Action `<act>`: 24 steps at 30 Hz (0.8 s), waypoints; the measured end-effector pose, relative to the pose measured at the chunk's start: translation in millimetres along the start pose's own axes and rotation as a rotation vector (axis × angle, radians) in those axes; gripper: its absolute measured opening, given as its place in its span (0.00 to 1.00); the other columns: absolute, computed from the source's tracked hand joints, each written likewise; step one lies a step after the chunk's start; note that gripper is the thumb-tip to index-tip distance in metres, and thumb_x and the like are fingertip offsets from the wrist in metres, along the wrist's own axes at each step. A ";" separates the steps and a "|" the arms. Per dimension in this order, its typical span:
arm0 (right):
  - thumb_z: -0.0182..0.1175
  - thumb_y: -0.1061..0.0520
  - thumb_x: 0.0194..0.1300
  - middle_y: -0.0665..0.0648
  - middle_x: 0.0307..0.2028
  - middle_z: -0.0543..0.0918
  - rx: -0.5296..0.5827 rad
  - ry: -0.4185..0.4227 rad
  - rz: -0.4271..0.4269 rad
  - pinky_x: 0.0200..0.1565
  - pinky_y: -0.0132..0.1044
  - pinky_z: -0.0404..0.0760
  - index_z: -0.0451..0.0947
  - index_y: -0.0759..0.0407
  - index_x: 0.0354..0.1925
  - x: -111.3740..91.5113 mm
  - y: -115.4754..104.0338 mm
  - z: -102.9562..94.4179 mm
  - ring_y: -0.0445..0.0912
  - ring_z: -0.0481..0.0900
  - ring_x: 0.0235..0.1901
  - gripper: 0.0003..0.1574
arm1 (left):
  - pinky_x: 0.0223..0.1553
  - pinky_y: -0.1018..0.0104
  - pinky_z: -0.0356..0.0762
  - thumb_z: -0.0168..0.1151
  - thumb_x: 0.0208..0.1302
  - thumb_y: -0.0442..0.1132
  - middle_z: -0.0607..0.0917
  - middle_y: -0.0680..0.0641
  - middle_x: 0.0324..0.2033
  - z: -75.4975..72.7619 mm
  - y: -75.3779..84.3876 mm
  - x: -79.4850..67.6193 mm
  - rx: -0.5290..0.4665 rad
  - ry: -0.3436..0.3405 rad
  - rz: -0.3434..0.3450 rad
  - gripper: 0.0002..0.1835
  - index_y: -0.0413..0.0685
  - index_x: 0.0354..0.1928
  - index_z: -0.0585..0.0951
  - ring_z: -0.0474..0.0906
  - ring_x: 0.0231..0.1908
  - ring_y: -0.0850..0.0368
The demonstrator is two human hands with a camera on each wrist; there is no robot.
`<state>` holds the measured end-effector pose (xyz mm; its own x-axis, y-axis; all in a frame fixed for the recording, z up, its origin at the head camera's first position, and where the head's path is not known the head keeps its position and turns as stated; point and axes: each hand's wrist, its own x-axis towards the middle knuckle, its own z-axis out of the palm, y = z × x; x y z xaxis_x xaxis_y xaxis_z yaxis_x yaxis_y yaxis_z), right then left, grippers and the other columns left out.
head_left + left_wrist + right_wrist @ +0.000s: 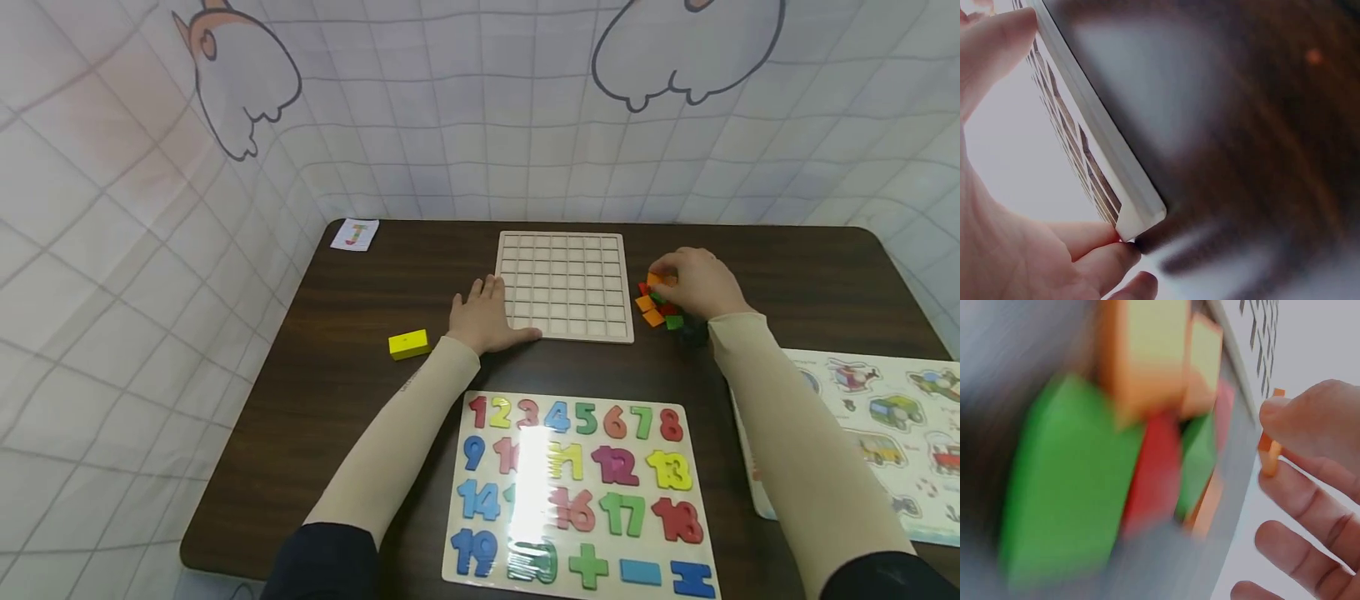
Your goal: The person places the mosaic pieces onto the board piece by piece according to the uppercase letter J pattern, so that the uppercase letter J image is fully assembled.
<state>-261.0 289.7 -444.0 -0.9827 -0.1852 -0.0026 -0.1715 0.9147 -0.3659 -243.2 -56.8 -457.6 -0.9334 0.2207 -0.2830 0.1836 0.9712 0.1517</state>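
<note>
My left hand [483, 321] rests at the lower left corner of a pale wooden grid board [566, 283], fingers extended along the left side and thumb spread to the near edge. In the left wrist view the thumb and fingertips touch the board's frame [1107, 144]. To the board's right, my right hand [701, 287] is above a small cluster of orange, red and green blocks. Its thumb and index finger pinch a small orange block [1270, 456]. Below it are a green block [1069, 487] and a red block [1154, 478], blurred in the right wrist view.
A yellow block [409, 344] lies left of my left forearm. Nearer stands a number puzzle board [581, 575] with colourful digits. A vehicle picture board [825, 417] lies at the right, partly under my right forearm. A letter card [355, 234] sits at the far left corner.
</note>
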 end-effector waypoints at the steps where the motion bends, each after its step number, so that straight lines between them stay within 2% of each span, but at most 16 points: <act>1: 0.65 0.54 0.70 0.70 0.55 0.82 0.018 0.001 -0.010 0.53 0.64 0.79 0.84 0.63 0.56 4.7 -6.0 2.9 0.65 0.79 0.52 0.21 | 0.81 0.38 0.49 0.53 0.59 0.83 0.46 0.46 0.85 0.3 -0.6 -0.8 0.003 0.002 -0.002 0.66 0.48 0.85 0.44 0.44 0.85 0.46; 6: 0.67 0.54 0.70 0.70 0.58 0.81 0.092 -0.024 -0.031 0.60 0.65 0.76 0.83 0.63 0.59 24.9 -33.3 15.9 0.65 0.77 0.58 0.23 | 0.81 0.37 0.49 0.52 0.59 0.83 0.46 0.46 0.85 1.9 -1.9 -3.0 0.006 0.005 -0.006 0.65 0.48 0.85 0.44 0.45 0.84 0.45; 12: 0.67 0.56 0.71 0.68 0.57 0.85 0.135 -0.036 -0.057 0.60 0.62 0.78 0.83 0.63 0.60 45.9 -51.8 22.7 0.64 0.77 0.60 0.23 | 0.81 0.37 0.49 0.51 0.60 0.83 0.45 0.47 0.85 0.7 0.8 -2.7 0.006 0.002 -0.007 0.65 0.49 0.85 0.43 0.44 0.84 0.46; 16: 0.65 0.56 0.72 0.67 0.59 0.84 0.135 -0.042 -0.069 0.63 0.63 0.75 0.83 0.63 0.61 58.4 -61.6 26.1 0.65 0.76 0.63 0.22 | 0.81 0.37 0.49 0.52 0.59 0.83 0.46 0.47 0.85 -0.2 2.0 -2.8 0.008 -0.003 -0.013 0.65 0.49 0.85 0.43 0.45 0.84 0.46; 20: 0.66 0.55 0.72 0.67 0.59 0.83 0.110 -0.043 -0.077 0.62 0.63 0.76 0.82 0.61 0.62 70.4 -76.5 30.3 0.64 0.77 0.61 0.23 | 0.81 0.38 0.49 0.52 0.59 0.83 0.47 0.47 0.85 -2.0 0.8 -3.8 0.008 -0.007 -0.024 0.65 0.49 0.85 0.44 0.45 0.84 0.46; 24: 0.66 0.55 0.72 0.66 0.60 0.85 0.096 -0.038 -0.089 0.65 0.68 0.70 0.82 0.60 0.62 83.1 -91.1 35.7 0.64 0.78 0.61 0.23 | 0.81 0.38 0.49 0.52 0.59 0.83 0.47 0.47 0.85 -3.0 -0.2 -4.6 0.013 -0.006 -0.027 0.65 0.49 0.85 0.45 0.46 0.84 0.46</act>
<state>-324.5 178.1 -444.1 -0.9601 -0.2797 -0.0010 -0.2488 0.8556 -0.4540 -239.8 -58.3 -453.5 -0.9362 0.1952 -0.2923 0.1629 0.9779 0.1314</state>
